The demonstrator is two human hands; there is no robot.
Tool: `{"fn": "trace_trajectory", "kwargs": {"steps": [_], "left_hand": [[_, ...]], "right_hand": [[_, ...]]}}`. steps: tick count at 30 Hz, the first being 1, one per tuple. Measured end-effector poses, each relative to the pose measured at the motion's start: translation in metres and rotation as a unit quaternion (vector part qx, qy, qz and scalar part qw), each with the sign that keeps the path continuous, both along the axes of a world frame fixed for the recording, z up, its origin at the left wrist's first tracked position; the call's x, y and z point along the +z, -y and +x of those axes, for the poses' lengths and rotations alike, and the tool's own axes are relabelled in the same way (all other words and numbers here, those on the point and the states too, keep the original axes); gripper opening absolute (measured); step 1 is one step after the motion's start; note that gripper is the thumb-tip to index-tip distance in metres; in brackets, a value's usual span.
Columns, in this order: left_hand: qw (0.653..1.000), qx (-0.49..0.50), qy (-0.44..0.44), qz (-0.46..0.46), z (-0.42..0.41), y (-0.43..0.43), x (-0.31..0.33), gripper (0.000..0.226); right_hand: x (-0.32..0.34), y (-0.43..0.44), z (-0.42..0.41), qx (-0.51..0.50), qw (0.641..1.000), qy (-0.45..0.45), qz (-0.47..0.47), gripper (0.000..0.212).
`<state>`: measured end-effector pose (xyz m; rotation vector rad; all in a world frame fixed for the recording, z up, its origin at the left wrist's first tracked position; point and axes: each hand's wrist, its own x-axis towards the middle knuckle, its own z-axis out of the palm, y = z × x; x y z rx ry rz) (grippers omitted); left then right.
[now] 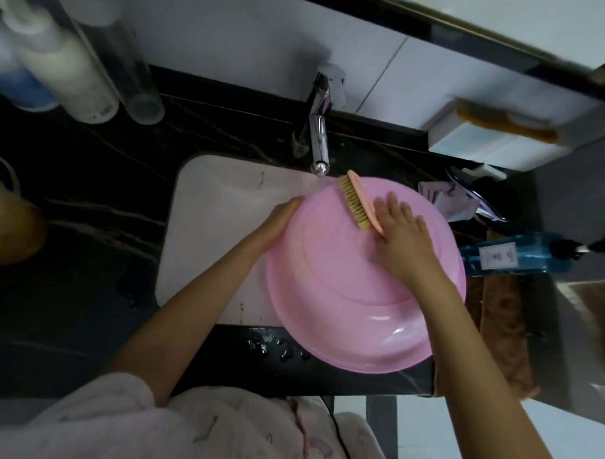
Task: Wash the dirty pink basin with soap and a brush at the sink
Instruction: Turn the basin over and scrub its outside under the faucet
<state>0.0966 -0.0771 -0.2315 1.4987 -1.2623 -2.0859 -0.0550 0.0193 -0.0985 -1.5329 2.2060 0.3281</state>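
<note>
A pink basin [353, 299] sits tilted over the right side of a white sink [219, 226]. Its far rim is under the tap [319, 140] and its near rim rests on the front edge of the black counter [89, 204]. Brownish smears mark the basin's inner wall.

The left hand [282, 216] grips the basin's left rim, with the fingers curled over the edge.

The right hand [402, 239] lies inside the basin, near the far rim. Its fingers are stretched out almost straight and press on the pink back of a brush [358, 205]. The thumb is hidden, so it cannot be told whether it hooks under the handle. The brush's tan bristles face left, against the basin's wall, and its far end reaches the rim just below the tap's spout.

Both forearms are bare. A pale pink robe [150, 426] fills the bottom of the view.

Water drops [273, 345] lie on the counter just beside the basin's near rim. A blue bottle [509, 257] lies on its side to the right of the basin, above a brown towel [506, 339]. Several blurred bottles [60, 59] stand at the far left. At the far right, a second brush [503, 124] rests on a white box [485, 146].
</note>
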Motion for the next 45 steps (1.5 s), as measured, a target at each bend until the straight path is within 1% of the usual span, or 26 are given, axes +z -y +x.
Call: {"fn": "trace_trajectory", "kwargs": {"steps": [3,5,8,9,10,11,12,13,14,15,17,19,22,25,26,27,29,31,32,34,37,39,41,42,44,45], "left_hand": [[0.999,-0.028,-0.023,0.012,0.001,0.006,-0.002,0.032],[0.999,-0.042,-0.022,0.012,0.003,0.007,0.001,0.032],[0.999,-0.014,-0.028,0.008,0.0,0.006,0.018,0.023],[0.999,-0.03,-0.021,-0.019,-0.002,0.006,0.022,0.026],[0.994,-0.074,0.015,-0.078,-0.007,0.006,0.023,0.034],[0.976,-0.132,0.085,-0.153,-0.014,0.004,0.022,0.042],[0.946,-0.171,0.155,-0.229,-0.021,0.002,0.024,0.046],[0.927,-0.177,0.197,-0.264,-0.026,0.003,0.025,0.046],[0.921,-0.172,0.211,-0.279,-0.031,0.004,0.028,0.045],[0.933,-0.163,0.193,-0.258,-0.031,0.009,0.032,0.045],[0.964,-0.138,0.151,-0.168,-0.029,0.025,0.032,0.046],[0.964,-0.162,0.18,-0.111,-0.025,0.03,0.029,0.044],[0.917,-0.178,0.257,-0.249,-0.029,0.0,0.033,0.039],[0.895,-0.147,0.263,-0.328,-0.04,-0.001,0.037,0.04],[0.904,-0.157,0.238,-0.317,-0.041,0.009,0.038,0.04],[0.925,-0.166,0.195,-0.279,-0.041,0.019,0.038,0.039],[0.969,-0.157,0.093,-0.164,-0.032,0.032,0.032,0.041],[0.994,-0.089,0.033,-0.045,-0.016,0.025,0.022,0.042],[0.998,-0.042,0.032,-0.017,-0.009,0.015,0.015,0.041],[0.997,0.001,0.062,-0.047,0.001,-0.005,0.009,0.04],[0.965,-0.066,0.152,-0.205,-0.007,-0.009,0.024,0.038],[0.941,-0.132,0.161,-0.268,-0.024,0.005,0.034,0.036],[0.949,-0.167,0.124,-0.238,-0.037,0.026,0.036,0.037],[0.965,-0.16,0.09,-0.187,-0.038,0.034,0.033,0.039],[0.993,-0.099,0.005,-0.058,-0.03,0.04,0.03,0.037],[0.998,-0.057,-0.019,-0.002,-0.021,0.032,0.032,0.031]], "right_hand": [[-0.002,0.016,0.006,0.001,0.999,-0.023,0.03,0.063],[-0.002,0.024,0.011,-0.005,0.998,-0.037,0.047,0.063],[-0.004,0.026,0.015,-0.009,0.997,-0.026,0.071,0.064],[-0.005,0.026,0.015,-0.008,0.997,-0.023,0.074,0.064],[-0.006,0.026,0.016,-0.009,0.997,-0.02,0.076,0.064],[-0.006,0.028,0.016,-0.009,0.997,-0.019,0.076,0.063],[-0.005,0.029,0.016,-0.011,0.997,-0.017,0.075,0.063],[-0.006,0.03,0.016,-0.013,0.997,-0.016,0.074,0.063],[-0.006,0.031,0.016,-0.015,0.997,-0.013,0.074,0.064],[-0.005,0.03,0.017,-0.018,0.997,-0.011,0.073,0.064],[-0.005,0.029,0.016,-0.021,0.997,-0.013,0.066,0.065],[-0.005,0.027,0.017,-0.031,0.997,-0.008,0.067,0.066],[-0.007,0.027,0.018,-0.046,0.997,-0.01,0.058,0.067],[-0.009,0.028,0.017,-0.045,0.998,-0.007,0.051,0.065],[-0.009,0.029,0.017,-0.042,0.998,-0.005,0.053,0.065],[-0.009,0.031,0.017,-0.041,0.998,-0.003,0.054,0.065],[-0.009,0.033,0.017,-0.041,0.997,-0.004,0.06,0.065],[-0.009,0.034,0.018,-0.044,0.997,-0.004,0.068,0.065],[-0.009,0.034,0.018,-0.047,0.996,-0.003,0.072,0.065],[-0.01,0.035,0.019,-0.056,0.996,0.002,0.07,0.066],[-0.011,0.033,0.022,-0.066,0.996,0.003,0.062,0.068],[-0.011,0.032,0.022,-0.065,0.996,0.006,0.056,0.067],[-0.011,0.032,0.021,-0.065,0.997,0.009,0.052,0.066],[-0.011,0.032,0.021,-0.065,0.996,0.01,0.051,0.065],[-0.011,0.031,0.02,-0.067,0.996,0.012,0.049,0.064],[-0.01,0.03,0.019,-0.069,0.996,0.014,0.049,0.063]]}}
